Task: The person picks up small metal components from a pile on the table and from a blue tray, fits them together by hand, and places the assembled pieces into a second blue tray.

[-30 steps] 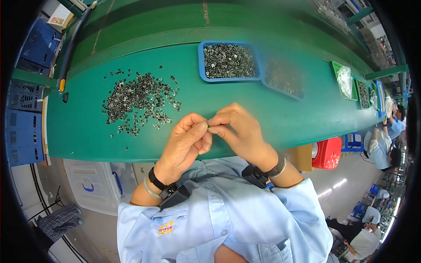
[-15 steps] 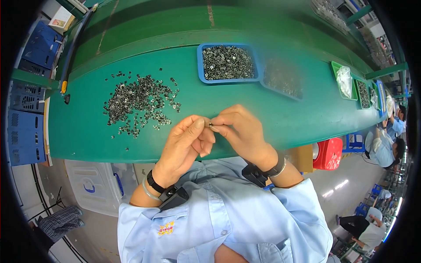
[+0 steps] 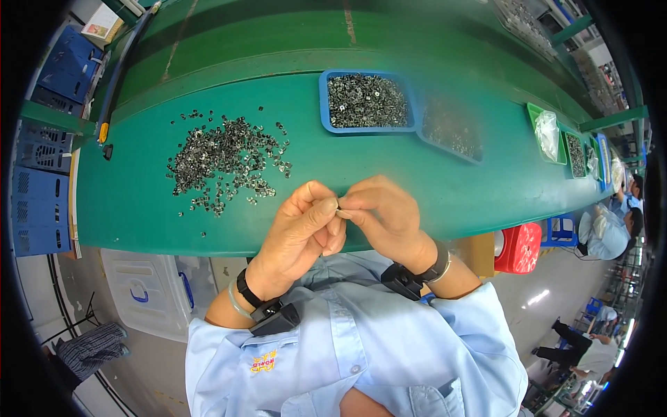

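Note:
My left hand (image 3: 300, 224) and my right hand (image 3: 386, 217) meet above the near edge of the green table. Thumb and forefinger of each are pinched around one small dark metal piece (image 3: 339, 208), mostly covered by the fingertips. Its exact kind is too small to tell. Beyond my left hand spreads a loose pile of small shiny black-and-silver metal parts (image 3: 226, 158). A blue tray (image 3: 324, 104), filled with similar small parts, stands ahead of my right hand.
A second tray (image 3: 448, 149), blurred, adjoins the blue one on its right. Farther right are green trays (image 3: 538, 128), one holding a clear plastic bag (image 3: 547, 136). A lidded plastic box (image 3: 142, 288) and a red stool (image 3: 520, 248) stand below the table. Other people are at far right.
Both hands stay together, and the small piece is now more hidden between the fingertips. The view has shifted slightly, so table things appear a little farther right.

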`<move>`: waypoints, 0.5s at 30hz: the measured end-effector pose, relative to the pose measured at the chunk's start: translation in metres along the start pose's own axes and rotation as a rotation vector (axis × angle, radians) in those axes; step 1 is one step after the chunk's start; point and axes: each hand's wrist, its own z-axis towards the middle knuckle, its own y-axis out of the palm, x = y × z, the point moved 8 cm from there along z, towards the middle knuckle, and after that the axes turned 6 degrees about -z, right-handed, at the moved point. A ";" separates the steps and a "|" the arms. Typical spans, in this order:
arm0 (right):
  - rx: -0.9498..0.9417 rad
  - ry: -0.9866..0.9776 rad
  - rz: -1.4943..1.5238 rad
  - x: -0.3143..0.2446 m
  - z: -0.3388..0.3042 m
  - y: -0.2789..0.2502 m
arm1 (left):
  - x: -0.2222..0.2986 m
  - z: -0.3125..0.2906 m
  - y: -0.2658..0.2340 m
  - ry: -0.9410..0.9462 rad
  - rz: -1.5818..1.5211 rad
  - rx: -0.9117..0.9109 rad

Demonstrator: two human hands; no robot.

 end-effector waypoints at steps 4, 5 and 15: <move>-0.020 0.022 -0.012 0.008 -0.003 0.004 | 0.002 0.000 -0.007 -0.026 0.125 0.051; -0.024 0.024 -0.021 0.009 -0.003 0.004 | 0.001 0.000 -0.009 -0.039 0.159 0.076; -0.035 0.049 -0.004 0.011 -0.001 0.003 | -0.002 0.002 -0.007 -0.054 0.098 0.034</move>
